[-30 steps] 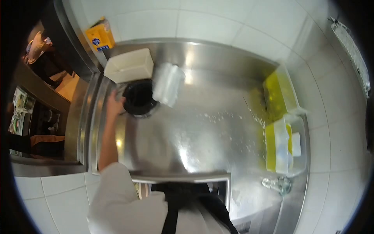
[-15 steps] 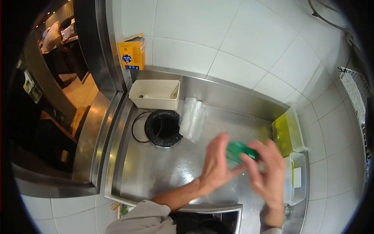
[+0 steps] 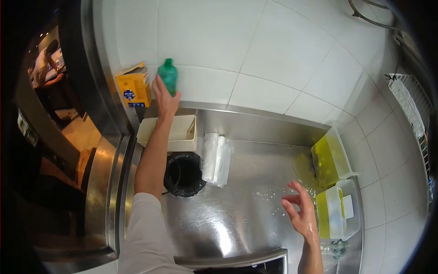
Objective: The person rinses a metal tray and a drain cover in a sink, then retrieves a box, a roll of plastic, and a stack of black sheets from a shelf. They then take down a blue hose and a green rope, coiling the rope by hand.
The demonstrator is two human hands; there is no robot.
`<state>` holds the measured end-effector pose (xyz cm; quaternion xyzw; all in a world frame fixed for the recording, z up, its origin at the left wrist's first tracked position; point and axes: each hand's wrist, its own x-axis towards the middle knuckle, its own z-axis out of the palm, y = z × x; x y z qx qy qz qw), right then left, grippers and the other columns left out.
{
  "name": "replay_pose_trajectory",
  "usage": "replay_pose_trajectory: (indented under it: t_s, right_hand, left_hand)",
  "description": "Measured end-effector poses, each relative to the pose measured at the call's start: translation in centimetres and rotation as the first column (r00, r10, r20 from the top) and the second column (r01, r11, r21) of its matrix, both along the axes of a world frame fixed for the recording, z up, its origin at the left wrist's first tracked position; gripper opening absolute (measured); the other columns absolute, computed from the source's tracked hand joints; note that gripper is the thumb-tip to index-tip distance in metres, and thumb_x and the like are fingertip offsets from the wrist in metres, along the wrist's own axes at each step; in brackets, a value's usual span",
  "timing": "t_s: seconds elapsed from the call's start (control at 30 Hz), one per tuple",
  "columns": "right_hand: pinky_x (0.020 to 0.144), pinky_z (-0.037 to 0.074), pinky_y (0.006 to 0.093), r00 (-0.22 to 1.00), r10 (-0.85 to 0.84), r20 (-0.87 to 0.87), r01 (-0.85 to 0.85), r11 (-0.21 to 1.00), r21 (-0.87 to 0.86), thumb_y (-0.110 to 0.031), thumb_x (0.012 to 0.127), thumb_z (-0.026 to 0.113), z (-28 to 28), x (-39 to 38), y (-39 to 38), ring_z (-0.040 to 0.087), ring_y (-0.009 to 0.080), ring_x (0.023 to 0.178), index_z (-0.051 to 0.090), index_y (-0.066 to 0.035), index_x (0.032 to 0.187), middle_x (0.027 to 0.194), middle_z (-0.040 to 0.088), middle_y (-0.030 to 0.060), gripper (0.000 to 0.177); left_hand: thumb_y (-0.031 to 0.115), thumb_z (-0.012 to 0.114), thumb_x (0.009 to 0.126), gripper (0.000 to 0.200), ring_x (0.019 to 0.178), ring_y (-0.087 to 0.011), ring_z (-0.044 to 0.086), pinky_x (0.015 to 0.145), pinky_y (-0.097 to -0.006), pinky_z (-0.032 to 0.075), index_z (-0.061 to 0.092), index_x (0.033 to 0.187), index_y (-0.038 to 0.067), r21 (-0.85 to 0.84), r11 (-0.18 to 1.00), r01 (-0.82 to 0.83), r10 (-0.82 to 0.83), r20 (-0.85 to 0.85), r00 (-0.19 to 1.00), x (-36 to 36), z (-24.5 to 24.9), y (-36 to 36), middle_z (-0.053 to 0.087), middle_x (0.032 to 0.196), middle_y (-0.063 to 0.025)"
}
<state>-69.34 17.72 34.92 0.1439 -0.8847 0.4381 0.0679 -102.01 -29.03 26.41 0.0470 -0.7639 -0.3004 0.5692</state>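
Note:
My left hand [image 3: 165, 99] reaches up to the back left and is wrapped round the lower part of a green bottle [image 3: 168, 75]. The bottle is upright against the tiled wall, beside a yellow cardboard box [image 3: 134, 90]. Whether its base rests on the steel ledge is hidden by my hand. Over the steel counter [image 3: 246, 192], my right hand [image 3: 300, 212] is empty, its fingers bent and apart. It is closest to a clear plastic container [image 3: 329, 214] with something yellow-green in it. White drops [image 3: 273, 194] are scattered on the steel nearby.
A cream bin [image 3: 182, 134] stands at the back left, with a round black-lined container [image 3: 184, 176] in front. Rolls of clear plastic bags [image 3: 216, 160] lie beside it. At the right are a tub of yellow-green liquid [image 3: 331, 157], a drinking glass [image 3: 336, 250] and a wire rack [image 3: 413, 107].
The green bottle was between both hands over the counter. My left hand has carried it up and left to the wall; my right hand has let go and stays at the right.

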Motion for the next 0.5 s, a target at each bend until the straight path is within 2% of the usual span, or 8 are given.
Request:
replay_pose_trajectory:
  t_s: [0.03, 0.07, 0.13, 0.23, 0.27, 0.33, 0.43, 0.5]
  right_hand:
    - [0.087, 0.056, 0.0356, 0.996, -0.056, 0.073, 0.061, 0.995, -0.074, -0.006, 0.090, 0.075, -0.9, 0.7, 1.4, 0.070, 0.0234, 0.098, 0.046, -0.005, 0.146, 0.136, 0.058, 0.0178, 0.063]
    - [0.086, 0.056, 0.0349, 0.982, -0.109, 0.151, 0.130, 0.981, -0.141, -0.005, 0.090, 0.074, -1.7, 1.5, 2.6, 0.070, 0.0217, 0.097, 0.047, -0.005, 0.145, 0.134, 0.059, 0.0163, 0.061]
    - [0.086, 0.056, 0.0349, 0.972, -0.154, 0.178, 0.182, 0.971, -0.152, -0.005, 0.091, 0.073, -2.9, 3.1, 4.3, 0.070, 0.0207, 0.097, 0.048, -0.005, 0.143, 0.133, 0.061, 0.0152, 0.058]
    - [0.086, 0.056, 0.0351, 0.952, -0.170, 0.255, 0.202, 0.974, -0.106, -0.007, 0.092, 0.073, -4.8, 4.9, 6.6, 0.071, 0.0203, 0.097, 0.052, -0.004, 0.139, 0.128, 0.063, 0.0145, 0.052]
    - [0.086, 0.056, 0.0354, 0.938, -0.174, 0.300, 0.198, 0.979, -0.050, -0.007, 0.092, 0.072, -5.3, 5.7, 7.2, 0.071, 0.0210, 0.096, 0.054, -0.003, 0.137, 0.126, 0.064, 0.0150, 0.048]
    - [0.086, 0.056, 0.0352, 0.928, -0.179, 0.327, 0.185, 0.983, 0.012, -0.008, 0.093, 0.071, -5.8, 7.5, 8.3, 0.072, 0.0220, 0.096, 0.055, -0.003, 0.135, 0.124, 0.065, 0.0157, 0.046]
    - [0.086, 0.057, 0.0347, 0.919, -0.197, 0.342, 0.179, 0.980, 0.082, -0.009, 0.094, 0.070, -6.5, 10.4, 10.2, 0.072, 0.0245, 0.098, 0.057, -0.001, 0.133, 0.123, 0.066, 0.0178, 0.043]
    - [0.086, 0.057, 0.0350, 0.865, -0.279, 0.417, 0.257, 0.960, 0.108, -0.010, 0.094, 0.070, -7.2, 13.1, 11.7, 0.072, 0.0248, 0.098, 0.057, -0.001, 0.134, 0.123, 0.066, 0.0177, 0.043]
  left_hand:
    - [0.014, 0.082, 0.073, 0.102, 0.125, -0.0469, 0.042, 0.109, -0.0521, 0.038, 0.023, 0.155, 0.000, -0.043, 0.995, -0.087, 0.088, 0.014, 0.996, -1.2, -0.7, -0.8, 0.038, 0.135, -0.0275]
    - [0.014, 0.082, 0.073, 0.102, 0.125, -0.0469, 0.042, 0.109, -0.0521, 0.038, 0.023, 0.155, 0.000, -0.049, 0.997, -0.066, 0.067, 0.014, 0.998, -1.2, -0.5, -1.2, 0.038, 0.135, -0.0275]
    - [0.019, 0.087, 0.074, 0.102, 0.125, -0.0451, 0.043, 0.105, -0.0509, 0.041, 0.026, 0.154, 0.001, -0.037, 0.972, -0.233, 0.235, 0.068, 0.970, -0.4, -0.3, -1.5, 0.041, 0.132, -0.0258]
    - [0.026, 0.091, 0.071, 0.099, 0.122, -0.0447, 0.047, 0.099, -0.0512, 0.045, 0.033, 0.148, 0.001, 0.006, 0.948, -0.317, 0.311, 0.174, 0.934, 0.8, 0.6, -0.4, 0.045, 0.127, -0.0256]
    - [0.026, 0.091, 0.071, 0.099, 0.122, -0.0447, 0.047, 0.099, -0.0512, 0.045, 0.033, 0.148, 0.001, 0.001, 0.949, -0.317, 0.311, 0.177, 0.934, 0.9, 0.8, -0.4, 0.045, 0.127, -0.0256]
    - [0.026, 0.092, 0.070, 0.088, 0.116, -0.0453, 0.052, 0.096, -0.0506, 0.046, 0.040, 0.138, 0.002, 0.215, 0.934, -0.284, 0.236, 0.222, 0.946, 0.2, 1.3, 0.2, 0.048, 0.123, -0.0260]
    - [0.026, 0.092, 0.070, 0.082, 0.112, -0.0469, 0.054, 0.095, -0.0511, 0.047, 0.043, 0.131, 0.003, 0.199, 0.926, -0.321, 0.273, 0.232, 0.933, -0.7, 0.7, 0.3, 0.050, 0.121, -0.0266]
    - [0.023, 0.091, 0.071, 0.082, 0.117, -0.0465, 0.051, 0.097, -0.0512, 0.047, 0.042, 0.133, 0.002, 0.240, 0.928, -0.284, 0.225, 0.245, 0.943, -0.4, 0.6, 1.0, 0.050, 0.121, -0.0271]
